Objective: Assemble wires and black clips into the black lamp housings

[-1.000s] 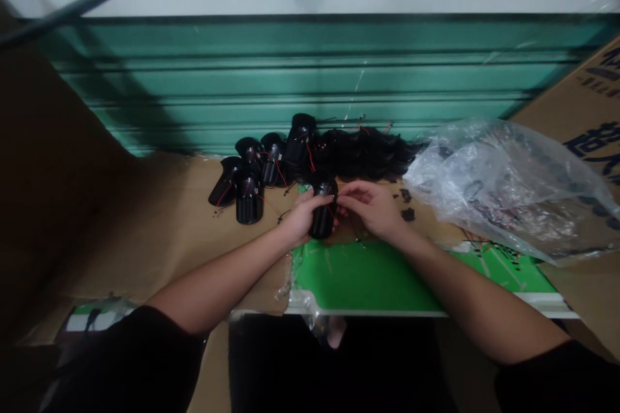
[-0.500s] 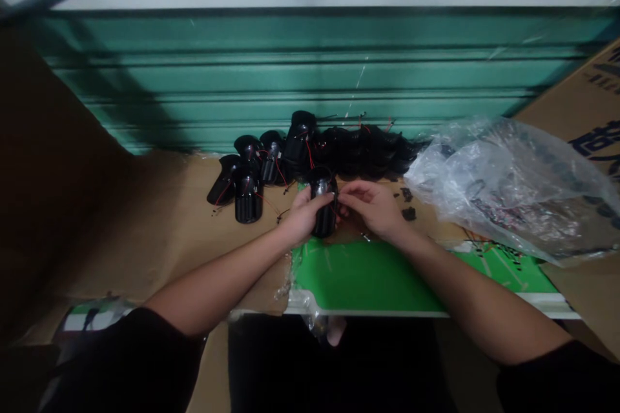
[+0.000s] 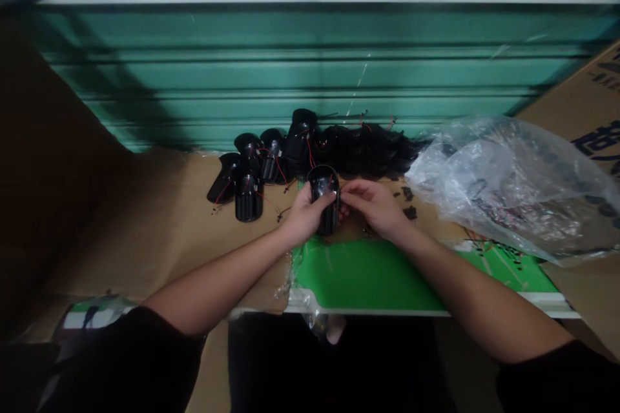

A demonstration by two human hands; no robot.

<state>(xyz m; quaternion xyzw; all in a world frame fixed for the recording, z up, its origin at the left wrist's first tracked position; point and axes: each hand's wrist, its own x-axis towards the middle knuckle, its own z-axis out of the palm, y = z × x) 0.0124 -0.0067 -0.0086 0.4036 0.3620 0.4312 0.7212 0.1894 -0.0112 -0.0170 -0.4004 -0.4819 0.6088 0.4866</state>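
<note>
My left hand [image 3: 304,216] is wrapped round a black cylindrical housing [image 3: 325,197] with thin red wires, held upright over the far edge of the green table [image 3: 368,277]. My right hand [image 3: 372,206] is closed in a pinch at the housing's right side, near its top; what the fingertips hold is too small to make out. Just behind the hands lies a pile of similar black housings [image 3: 271,164] and a heap of black parts [image 3: 368,148] with red wires.
A clear plastic bag [image 3: 504,187] of small wired parts lies at the right on the table. Brown cardboard [image 3: 159,232] covers the surface at the left, and a printed cardboard box [image 3: 595,110] stands at the far right. A green ribbed wall [image 3: 290,71] closes the back.
The housing has been raised slightly and tipped more upright in my left hand. My right hand's fingers have shifted a little up along its right side.
</note>
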